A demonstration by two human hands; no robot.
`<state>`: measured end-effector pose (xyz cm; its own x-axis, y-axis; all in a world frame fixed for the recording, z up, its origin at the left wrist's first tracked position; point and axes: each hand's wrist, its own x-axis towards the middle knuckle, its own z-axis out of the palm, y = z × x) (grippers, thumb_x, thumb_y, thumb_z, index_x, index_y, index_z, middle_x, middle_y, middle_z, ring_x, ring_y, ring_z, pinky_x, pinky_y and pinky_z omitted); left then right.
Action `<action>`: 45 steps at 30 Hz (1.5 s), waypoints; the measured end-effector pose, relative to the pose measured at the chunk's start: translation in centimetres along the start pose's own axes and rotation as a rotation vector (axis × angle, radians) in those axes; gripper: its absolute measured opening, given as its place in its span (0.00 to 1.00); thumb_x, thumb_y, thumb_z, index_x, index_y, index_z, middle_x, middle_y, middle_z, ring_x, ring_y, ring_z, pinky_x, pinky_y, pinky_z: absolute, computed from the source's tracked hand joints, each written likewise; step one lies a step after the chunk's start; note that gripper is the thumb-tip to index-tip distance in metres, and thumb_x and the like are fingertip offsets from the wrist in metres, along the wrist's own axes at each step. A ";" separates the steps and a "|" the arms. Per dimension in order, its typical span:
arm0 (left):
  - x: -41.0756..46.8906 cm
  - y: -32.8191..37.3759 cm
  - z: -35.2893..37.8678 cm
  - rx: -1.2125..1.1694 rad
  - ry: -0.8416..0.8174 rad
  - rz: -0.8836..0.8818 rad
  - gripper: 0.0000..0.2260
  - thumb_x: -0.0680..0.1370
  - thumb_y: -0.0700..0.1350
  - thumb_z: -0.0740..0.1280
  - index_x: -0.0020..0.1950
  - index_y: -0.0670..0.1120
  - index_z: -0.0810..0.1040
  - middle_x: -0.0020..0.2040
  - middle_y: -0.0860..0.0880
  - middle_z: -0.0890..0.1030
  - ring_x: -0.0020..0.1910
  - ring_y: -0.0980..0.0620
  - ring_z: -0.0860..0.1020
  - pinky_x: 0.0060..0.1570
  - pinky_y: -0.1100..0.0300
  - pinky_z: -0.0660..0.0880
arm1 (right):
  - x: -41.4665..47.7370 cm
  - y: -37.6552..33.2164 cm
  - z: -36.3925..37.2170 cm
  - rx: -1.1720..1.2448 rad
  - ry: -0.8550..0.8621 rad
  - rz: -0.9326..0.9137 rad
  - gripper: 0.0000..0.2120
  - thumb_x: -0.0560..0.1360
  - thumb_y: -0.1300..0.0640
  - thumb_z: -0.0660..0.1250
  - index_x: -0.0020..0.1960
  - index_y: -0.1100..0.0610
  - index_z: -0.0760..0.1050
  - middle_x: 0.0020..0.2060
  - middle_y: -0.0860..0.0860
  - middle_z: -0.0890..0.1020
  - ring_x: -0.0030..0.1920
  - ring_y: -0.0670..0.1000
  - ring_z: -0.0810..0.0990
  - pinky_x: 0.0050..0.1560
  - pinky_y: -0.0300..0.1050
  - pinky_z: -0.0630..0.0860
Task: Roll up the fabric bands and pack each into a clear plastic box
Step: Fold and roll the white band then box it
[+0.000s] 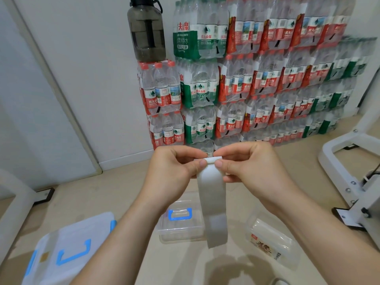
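A white fabric band (212,202) hangs down in mid-air, its top end rolled into a small tight curl. My left hand (174,171) pinches the left side of that curl between thumb and fingers. My right hand (246,165) pinches the right side the same way. On the floor below, behind the hanging band, sits a small clear plastic box (181,221) with a blue handle on its lid. To the right lies a clear packet (271,241) with a printed label and a pale roll inside.
A larger clear box with blue clasps and handle (67,251) lies at the lower left. Shrink-wrapped packs of water bottles (246,79) are stacked against the back wall, a dark jug (146,31) on top. White metal frames (349,171) stand at the right.
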<state>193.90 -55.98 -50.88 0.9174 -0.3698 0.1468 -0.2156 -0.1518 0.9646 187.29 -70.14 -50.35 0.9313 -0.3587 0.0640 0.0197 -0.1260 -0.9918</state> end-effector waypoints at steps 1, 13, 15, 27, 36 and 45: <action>0.1 -0.1 0.0 0.017 0.007 0.014 0.06 0.71 0.35 0.73 0.40 0.46 0.84 0.34 0.48 0.84 0.32 0.56 0.81 0.33 0.65 0.76 | 0.0 0.0 0.0 -0.025 0.000 -0.011 0.06 0.72 0.67 0.71 0.42 0.57 0.83 0.35 0.54 0.83 0.33 0.44 0.80 0.30 0.37 0.76; -0.2 0.4 -1.1 0.048 -0.150 -0.009 0.09 0.70 0.32 0.72 0.35 0.46 0.81 0.31 0.51 0.80 0.30 0.56 0.76 0.34 0.65 0.73 | 0.0 -0.2 -0.2 -0.045 -0.091 -0.039 0.07 0.70 0.69 0.71 0.38 0.59 0.82 0.28 0.56 0.79 0.29 0.50 0.75 0.28 0.38 0.74; -0.1 0.3 -1.3 0.058 -0.203 -0.038 0.08 0.71 0.31 0.71 0.37 0.44 0.80 0.29 0.50 0.79 0.29 0.54 0.76 0.35 0.62 0.75 | 0.0 -0.1 -0.1 -0.053 -0.109 -0.034 0.07 0.70 0.69 0.71 0.37 0.59 0.82 0.28 0.55 0.79 0.30 0.50 0.75 0.28 0.38 0.73; -0.1 0.3 -1.1 0.248 -0.133 0.036 0.07 0.71 0.37 0.74 0.41 0.49 0.85 0.34 0.48 0.85 0.36 0.49 0.84 0.43 0.50 0.82 | 0.5 0.1 -0.4 -0.185 -0.155 -0.033 0.07 0.72 0.67 0.69 0.40 0.57 0.81 0.25 0.52 0.77 0.27 0.47 0.74 0.29 0.39 0.73; -0.4 0.7 -1.0 0.255 -0.090 0.060 0.08 0.70 0.35 0.73 0.38 0.48 0.83 0.35 0.47 0.85 0.36 0.46 0.83 0.42 0.47 0.81 | 0.5 0.4 -0.3 -0.095 -0.117 -0.056 0.04 0.70 0.64 0.73 0.40 0.56 0.84 0.29 0.49 0.83 0.29 0.42 0.77 0.30 0.32 0.70; -0.5 0.7 -0.6 0.229 -0.033 0.115 0.07 0.68 0.35 0.72 0.35 0.47 0.81 0.29 0.52 0.80 0.26 0.58 0.72 0.29 0.66 0.71 | 0.5 0.3 -0.4 -0.082 -0.171 -0.063 0.02 0.72 0.59 0.73 0.44 0.55 0.82 0.33 0.53 0.83 0.30 0.44 0.76 0.31 0.37 0.72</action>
<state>193.46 -55.32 -50.16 0.8718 -0.4256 0.2424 -0.3918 -0.3090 0.8666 187.62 -70.68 -50.58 0.9774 -0.1865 0.0994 0.0568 -0.2209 -0.9736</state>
